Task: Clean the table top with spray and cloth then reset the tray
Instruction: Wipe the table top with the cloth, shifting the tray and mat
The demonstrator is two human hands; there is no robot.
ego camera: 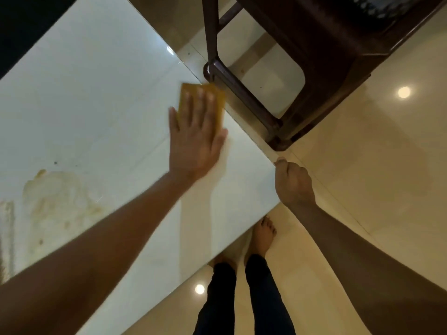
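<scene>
1. The left hand (197, 139) lies flat, its fingers straight and slightly spread, pressing down on a folded mustard-yellow cloth (217, 97) (the fingertips are blurred).
2. That cloth sits on the glossy white rectangular table top (96, 93), right by the table's far-right edge, with its top corner almost at that edge.
3. The right hand (294, 182) is curled at the table's near-right corner, thumb on top, and appears to grip the thin edge there; the fingers underneath are hidden.
4. No writing, brand or label can be read on the cloth, the table or anything else.
5. Left of the left forearm, a yellowish-brown dried stain (55, 201) spreads over the table surface towards the left border of the view; a small dark speck (55, 162) lies just above it.
6. The table runs diagonally; its long right edge runs from the top centre down to the corner at the right hand, and its near edge slopes down-left from there.
7. A dark brown plastic chair (314, 56) stands just beyond that right edge, one leg close to the cloth.
8. Shiny cream floor tiles (362, 165) lie open to the right, showing round light reflections.
9. The person's bare feet (262, 234) and dark trousers stand at the near edge.
</scene>
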